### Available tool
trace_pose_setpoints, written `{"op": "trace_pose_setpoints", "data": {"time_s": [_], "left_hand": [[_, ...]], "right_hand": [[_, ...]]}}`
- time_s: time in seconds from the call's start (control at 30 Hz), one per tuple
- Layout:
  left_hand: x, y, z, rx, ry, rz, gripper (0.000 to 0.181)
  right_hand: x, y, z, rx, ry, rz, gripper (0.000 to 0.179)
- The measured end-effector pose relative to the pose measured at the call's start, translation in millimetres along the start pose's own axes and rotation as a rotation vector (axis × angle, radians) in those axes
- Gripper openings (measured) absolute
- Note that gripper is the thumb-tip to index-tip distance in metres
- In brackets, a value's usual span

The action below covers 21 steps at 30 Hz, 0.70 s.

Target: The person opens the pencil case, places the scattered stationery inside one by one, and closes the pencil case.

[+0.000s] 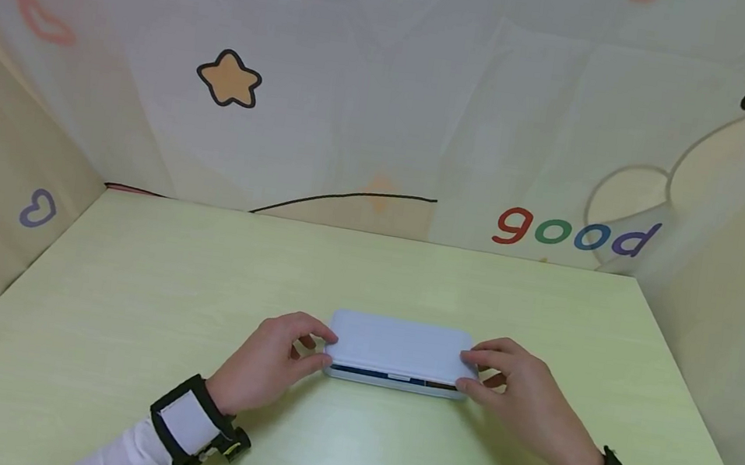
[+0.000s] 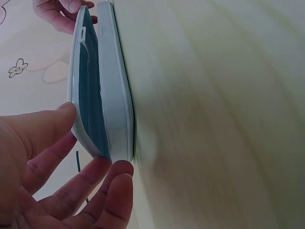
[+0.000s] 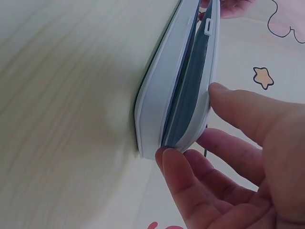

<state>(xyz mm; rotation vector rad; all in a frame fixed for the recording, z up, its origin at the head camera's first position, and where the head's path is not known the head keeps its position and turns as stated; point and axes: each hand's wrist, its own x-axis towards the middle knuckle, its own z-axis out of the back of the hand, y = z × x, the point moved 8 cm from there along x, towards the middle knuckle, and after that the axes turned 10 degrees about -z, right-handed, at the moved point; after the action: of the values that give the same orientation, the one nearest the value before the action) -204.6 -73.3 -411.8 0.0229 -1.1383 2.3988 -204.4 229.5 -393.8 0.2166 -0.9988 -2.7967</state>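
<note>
A pale blue-white pencil case (image 1: 400, 346) lies flat on the table, its long side facing me. Its hinged lid (image 1: 407, 343) is raised a little, leaving a narrow dark gap along the front; a small clasp (image 2: 83, 34) shows on the lid's edge. My left hand (image 1: 274, 357) holds the lid's left end, thumb at the front edge and curled fingers at the corner. At the right end my right hand (image 1: 515, 385) grips the lid the same way, with its thumb on the rim in the right wrist view. The contents are mostly hidden in shadow.
The light wood-grain table (image 1: 197, 272) runs back to a printed cloth backdrop (image 1: 361, 105) with a star, a flower and the word "good". Cloth panels also flank the table on both sides. A black band with a small camera (image 1: 192, 421) circles each wrist.
</note>
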Motion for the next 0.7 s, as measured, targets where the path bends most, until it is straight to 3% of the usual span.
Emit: {"op": "trace_pose_setpoints", "data": {"time_s": [0.27,0.7], "left_hand": [[-0.1,0.5,-3.3,0.022,0.011,-0.026,0.025],[-0.6,2.0,-5.1,0.010,0.026,-0.021,0.023]], "right_hand": [[-0.1,-1.8,-3.8,-0.030,0.025,-0.033,0.038],[-0.3,-2.5,-7.2,-0.075,0.006,-0.003,0.039]]}}
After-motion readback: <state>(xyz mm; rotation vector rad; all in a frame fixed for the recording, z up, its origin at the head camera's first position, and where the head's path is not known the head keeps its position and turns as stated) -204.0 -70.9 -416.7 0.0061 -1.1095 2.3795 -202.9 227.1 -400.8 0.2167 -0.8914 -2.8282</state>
